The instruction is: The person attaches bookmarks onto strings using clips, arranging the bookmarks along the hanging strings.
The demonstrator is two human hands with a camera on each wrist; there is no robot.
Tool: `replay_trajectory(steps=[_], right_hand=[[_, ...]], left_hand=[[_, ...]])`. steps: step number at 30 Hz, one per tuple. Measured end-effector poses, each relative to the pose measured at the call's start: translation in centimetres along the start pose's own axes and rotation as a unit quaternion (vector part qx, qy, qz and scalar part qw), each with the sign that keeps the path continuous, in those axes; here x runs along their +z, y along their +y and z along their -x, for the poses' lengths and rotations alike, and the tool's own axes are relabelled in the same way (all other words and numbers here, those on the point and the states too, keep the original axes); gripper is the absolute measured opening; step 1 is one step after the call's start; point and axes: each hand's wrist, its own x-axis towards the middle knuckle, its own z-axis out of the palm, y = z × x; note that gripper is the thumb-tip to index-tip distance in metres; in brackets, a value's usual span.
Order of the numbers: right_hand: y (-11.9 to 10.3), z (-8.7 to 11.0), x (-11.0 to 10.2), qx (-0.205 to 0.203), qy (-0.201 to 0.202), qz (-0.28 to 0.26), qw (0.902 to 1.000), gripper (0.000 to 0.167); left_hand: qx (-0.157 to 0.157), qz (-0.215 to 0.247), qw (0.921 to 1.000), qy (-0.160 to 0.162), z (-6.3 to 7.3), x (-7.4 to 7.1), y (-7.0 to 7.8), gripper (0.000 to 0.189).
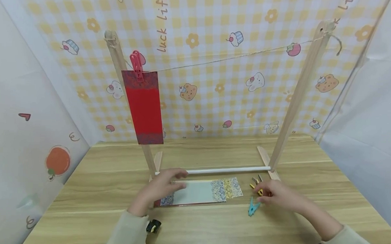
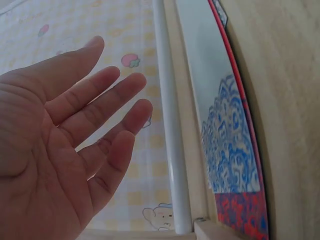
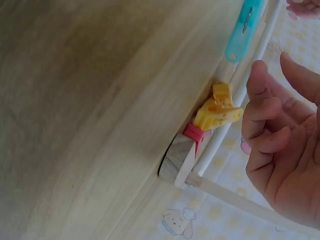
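My left hand (image 1: 162, 187) hovers over the left end of a stack of patterned paper strips, its fingers apart with nothing between them. On top lies a pale blue strip (image 1: 196, 192) with lace-patterned ends; a yellow-patterned strip (image 1: 228, 187) and a red edge show beneath. At the right, my right hand (image 1: 278, 195) is held above several clothespins, fingers loosely bent and gripping nothing. A teal clothespin (image 1: 253, 207) lies nearest its fingertips. Beside it are a yellow clothespin (image 3: 220, 112) and a red one (image 3: 195, 133), partly covered by the hand in the head view.
A wooden frame (image 1: 294, 100) stands behind, a string (image 1: 217, 61) tied between its posts and a white rod (image 1: 229, 170) across its base. A red paper strip (image 1: 147, 109) hangs at the string's left from a pink clothespin (image 1: 137, 66). Patterned cloth covers the back.
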Motion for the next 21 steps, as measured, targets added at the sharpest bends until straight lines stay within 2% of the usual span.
replay_trajectory(steps=[4,10,15,18,21], right_hand=[[-0.1,-0.2,0.5,0.019,0.008,0.002,0.9998,0.027],[-0.3,-0.7,1.1,0.070,0.005,-0.004,0.9975,0.027],[-0.5,-1.1,1.4,0.064,-0.007,-0.004,0.9979,0.025],[-0.6,-1.5,1.4,0.055,-0.013,-0.003,0.9984,0.023],[-0.8,-1.9,1.6,0.065,-0.017,0.002,0.9977,0.021]], left_hand=[[-0.006,0.004,0.9997,-0.024,-0.8,0.4,-0.1,0.041],[-0.018,-0.047,0.9970,-0.059,-1.5,1.0,-0.4,0.046],[-0.008,-0.100,0.9926,-0.069,-1.5,1.5,-0.3,0.046],[-0.012,-0.112,0.9914,-0.068,-1.5,1.6,-0.3,0.048],[-0.021,-0.114,0.9908,-0.070,-1.4,1.7,-0.3,0.050]])
